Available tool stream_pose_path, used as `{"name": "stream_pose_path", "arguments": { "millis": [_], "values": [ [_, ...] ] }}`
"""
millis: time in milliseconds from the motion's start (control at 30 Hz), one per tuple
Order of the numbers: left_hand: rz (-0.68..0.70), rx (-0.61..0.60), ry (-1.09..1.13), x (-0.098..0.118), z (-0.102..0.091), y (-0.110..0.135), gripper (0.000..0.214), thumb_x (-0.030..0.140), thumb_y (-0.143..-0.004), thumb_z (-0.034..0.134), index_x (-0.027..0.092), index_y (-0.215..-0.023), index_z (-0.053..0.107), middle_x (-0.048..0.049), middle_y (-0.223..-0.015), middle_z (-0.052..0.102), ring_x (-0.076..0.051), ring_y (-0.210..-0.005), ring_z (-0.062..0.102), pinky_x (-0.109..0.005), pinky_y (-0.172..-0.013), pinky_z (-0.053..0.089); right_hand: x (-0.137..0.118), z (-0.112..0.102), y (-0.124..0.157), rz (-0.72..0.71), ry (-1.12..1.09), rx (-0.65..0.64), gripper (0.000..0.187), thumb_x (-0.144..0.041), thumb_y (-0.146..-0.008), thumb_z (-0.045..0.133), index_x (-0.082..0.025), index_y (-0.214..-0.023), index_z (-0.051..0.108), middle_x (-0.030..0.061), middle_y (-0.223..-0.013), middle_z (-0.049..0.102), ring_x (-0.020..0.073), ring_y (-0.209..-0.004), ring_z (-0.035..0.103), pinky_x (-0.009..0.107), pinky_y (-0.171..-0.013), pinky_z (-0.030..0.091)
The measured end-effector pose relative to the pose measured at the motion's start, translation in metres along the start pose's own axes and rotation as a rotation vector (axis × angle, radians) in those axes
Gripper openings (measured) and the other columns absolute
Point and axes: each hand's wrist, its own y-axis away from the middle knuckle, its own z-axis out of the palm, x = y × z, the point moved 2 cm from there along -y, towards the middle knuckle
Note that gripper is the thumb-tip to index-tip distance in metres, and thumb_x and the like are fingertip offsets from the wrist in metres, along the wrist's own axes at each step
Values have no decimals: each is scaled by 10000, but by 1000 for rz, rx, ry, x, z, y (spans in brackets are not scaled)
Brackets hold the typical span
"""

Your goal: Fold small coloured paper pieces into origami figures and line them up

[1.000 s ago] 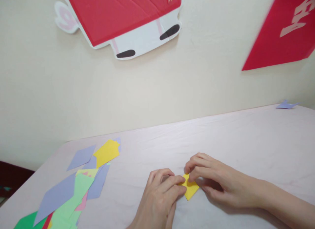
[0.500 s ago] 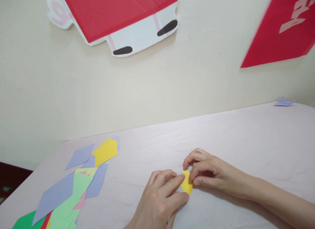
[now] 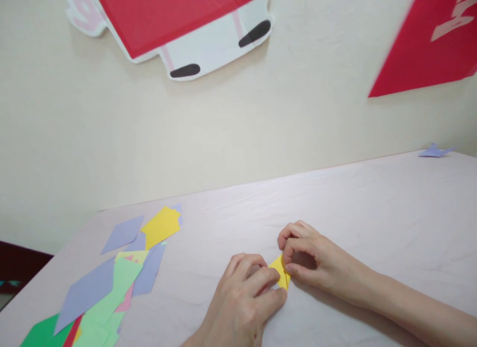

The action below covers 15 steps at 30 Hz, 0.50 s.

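Where the two hands meet, head view: a small yellow paper (image 3: 278,264), smooth and matt, with a straight crease or overlapping edge across it and a corner pointing toward the person; it lies at the lower middle, partly hidden by fingers.
Left hand (image 3: 242,300): curved over the paper's left side, index finger and thumb narrowly parted, their tips holding its left part and near corner; the other fingers are curled.
Right hand (image 3: 316,262): thumb and index finger bent into a ring, tips nearly together, pinching the paper's right edge; the remaining fingers curl above.
Table covering (image 3: 354,203): pale, faintly wrinkled.
Loose papers at left: flat, straight-edged and overlapping, among them a lavender sheet (image 3: 87,292), a mint-green piece (image 3: 117,297), a dark green piece (image 3: 44,332) and a yellow piece (image 3: 160,227) with a notched end.
Far right corner: a folded lavender paper (image 3: 434,152) with raised points, near the wall (image 3: 298,113).
On the wall: a red-and-white cut-out (image 3: 179,19), rather glossy, and a red sheet (image 3: 417,48) with pale lettering.
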Motion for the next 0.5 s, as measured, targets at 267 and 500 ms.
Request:
{"name": "stream_pose_path", "arguments": {
  "millis": [267,500],
  "values": [
    [67,0,-20,0,-5,-5,261,186,-1010,394,172,-924,640,-26,-941,688,-181,-926,526,-341,-822,402,1,4,-1,9,20,4,183,-20,-790,589,-195,-737,579,17,-943,585,196,-948,513,345,-832,414],
    [47,-75,16,-1,-9,-4,214,155,-990,419,175,-953,629,-24,-973,693,-184,-965,525,-342,-865,406,6,6,-1,4,26,-3,174,-40,-797,575,-204,-740,571,18,-952,582,203,-947,513,355,-828,415]
  ]
}}
